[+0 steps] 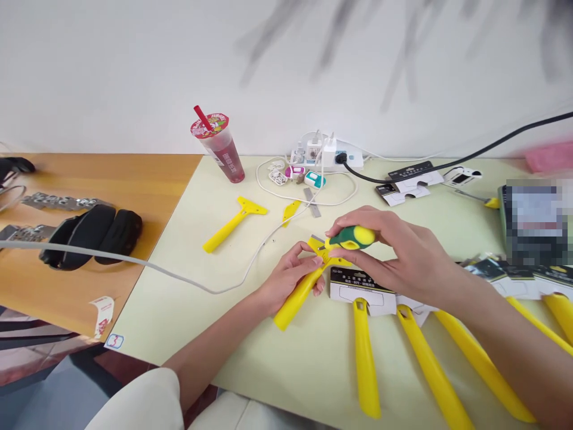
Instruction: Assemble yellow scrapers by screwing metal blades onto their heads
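My left hand [293, 272] is closed around a yellow scraper [298, 298], its head up and its handle slanting down toward me. In my right hand [394, 251] is a green and yellow screwdriver [351, 237], its tip at the scraper's head. My fingers hide part of that head. Farther back lie a second yellow scraper [233, 224], a small yellow head piece [290, 212] and a flat grey metal blade [312, 203]. Tiny dark bits, perhaps screws, lie left of my left hand.
Packaged yellow scrapers [367, 358] lie in a row at the front right. A sealed drink cup [221, 149] stands at the back, left of a power strip [353, 156]. A white cable [215, 291] crosses the table. A boxy device [535, 221] stands at right.
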The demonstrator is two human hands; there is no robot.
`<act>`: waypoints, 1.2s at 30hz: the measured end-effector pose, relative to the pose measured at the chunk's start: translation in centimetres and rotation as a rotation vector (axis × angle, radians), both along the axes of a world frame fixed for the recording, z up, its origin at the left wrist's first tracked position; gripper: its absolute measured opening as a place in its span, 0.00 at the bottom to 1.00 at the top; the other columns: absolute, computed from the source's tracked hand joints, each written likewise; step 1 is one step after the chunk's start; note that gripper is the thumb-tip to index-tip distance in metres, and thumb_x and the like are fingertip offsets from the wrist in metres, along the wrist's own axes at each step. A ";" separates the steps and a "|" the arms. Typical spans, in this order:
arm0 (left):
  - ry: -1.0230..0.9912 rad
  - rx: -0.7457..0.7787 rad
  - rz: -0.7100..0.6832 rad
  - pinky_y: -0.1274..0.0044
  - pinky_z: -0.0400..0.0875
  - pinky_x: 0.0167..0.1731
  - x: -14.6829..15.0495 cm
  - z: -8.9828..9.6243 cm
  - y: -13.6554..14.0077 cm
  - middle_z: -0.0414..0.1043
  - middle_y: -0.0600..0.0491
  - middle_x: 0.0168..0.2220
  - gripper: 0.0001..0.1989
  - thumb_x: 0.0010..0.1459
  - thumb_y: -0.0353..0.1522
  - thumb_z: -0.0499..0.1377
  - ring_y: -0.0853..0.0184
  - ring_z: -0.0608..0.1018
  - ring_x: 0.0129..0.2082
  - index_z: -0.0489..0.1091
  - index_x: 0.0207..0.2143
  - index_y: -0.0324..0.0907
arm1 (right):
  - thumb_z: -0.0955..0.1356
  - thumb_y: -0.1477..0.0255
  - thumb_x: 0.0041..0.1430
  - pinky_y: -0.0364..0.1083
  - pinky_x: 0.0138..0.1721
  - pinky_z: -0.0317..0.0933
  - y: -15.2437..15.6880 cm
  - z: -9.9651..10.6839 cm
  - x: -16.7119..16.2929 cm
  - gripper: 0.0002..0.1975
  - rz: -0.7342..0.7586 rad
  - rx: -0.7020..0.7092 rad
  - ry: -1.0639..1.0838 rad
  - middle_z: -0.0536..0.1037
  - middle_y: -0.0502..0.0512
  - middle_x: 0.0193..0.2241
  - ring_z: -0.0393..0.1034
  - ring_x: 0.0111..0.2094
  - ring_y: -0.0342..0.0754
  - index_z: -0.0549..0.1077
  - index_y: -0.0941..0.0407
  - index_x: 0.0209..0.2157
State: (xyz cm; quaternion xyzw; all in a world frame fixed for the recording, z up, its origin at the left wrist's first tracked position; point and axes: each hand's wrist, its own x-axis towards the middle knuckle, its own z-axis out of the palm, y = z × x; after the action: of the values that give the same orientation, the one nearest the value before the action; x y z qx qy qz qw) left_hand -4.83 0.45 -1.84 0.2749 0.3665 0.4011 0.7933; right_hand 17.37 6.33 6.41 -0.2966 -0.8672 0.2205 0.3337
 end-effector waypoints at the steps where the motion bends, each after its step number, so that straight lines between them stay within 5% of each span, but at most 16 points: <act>1: 0.004 0.010 -0.006 0.76 0.72 0.32 0.0 0.0 0.0 0.75 0.57 0.27 0.22 0.62 0.44 0.73 0.68 0.77 0.26 0.64 0.44 0.46 | 0.73 0.65 0.72 0.51 0.41 0.80 0.0 -0.1 -0.1 0.15 -0.016 0.001 0.014 0.84 0.51 0.49 0.82 0.43 0.52 0.71 0.44 0.57; 6: 0.012 0.033 -0.004 0.76 0.71 0.29 0.0 -0.2 -0.2 0.76 0.55 0.30 0.23 0.61 0.44 0.74 0.68 0.78 0.26 0.65 0.45 0.45 | 0.75 0.61 0.70 0.55 0.44 0.81 -0.1 -0.5 -0.6 0.17 -0.084 0.033 0.073 0.83 0.55 0.51 0.82 0.42 0.54 0.73 0.45 0.57; 13: -0.039 0.014 0.076 0.79 0.68 0.24 0.0 -0.3 -0.1 0.76 0.55 0.39 0.25 0.55 0.40 0.77 0.72 0.77 0.26 0.64 0.42 0.44 | 0.67 0.73 0.75 0.59 0.61 0.75 -0.1 0.7 -0.7 0.27 0.163 0.048 0.001 0.74 0.60 0.65 0.76 0.63 0.58 0.63 0.42 0.71; 24: -0.060 0.006 0.087 0.80 0.65 0.24 -0.1 -0.4 0.0 0.76 0.55 0.37 0.31 0.50 0.40 0.80 0.70 0.78 0.26 0.62 0.42 0.45 | 0.73 0.68 0.72 0.53 0.48 0.76 0.6 -0.2 -0.9 0.19 0.071 0.259 0.087 0.81 0.58 0.50 0.80 0.46 0.54 0.70 0.46 0.60; 32: -0.048 -0.008 0.091 0.79 0.65 0.24 -0.1 0.0 -0.1 0.77 0.54 0.37 0.31 0.48 0.40 0.81 0.70 0.79 0.27 0.63 0.42 0.45 | 0.73 0.62 0.72 0.54 0.45 0.77 -0.2 -0.9 -1.7 0.17 -0.034 0.045 0.135 0.81 0.57 0.50 0.82 0.45 0.54 0.65 0.47 0.54; 36: -0.055 0.006 0.062 0.79 0.65 0.25 -0.1 0.0 -0.3 0.78 0.54 0.38 0.31 0.50 0.40 0.80 0.69 0.80 0.27 0.63 0.43 0.45 | 0.72 0.65 0.74 0.53 0.45 0.77 -0.5 -0.5 -1.7 0.16 -0.036 0.093 0.094 0.81 0.53 0.44 0.81 0.43 0.53 0.66 0.46 0.57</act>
State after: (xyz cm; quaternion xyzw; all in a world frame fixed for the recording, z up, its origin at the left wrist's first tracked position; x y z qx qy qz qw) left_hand -4.94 0.13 -1.81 0.2546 0.3517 0.4341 0.7893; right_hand 15.66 5.82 5.90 -0.2855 -0.8545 0.1876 0.3914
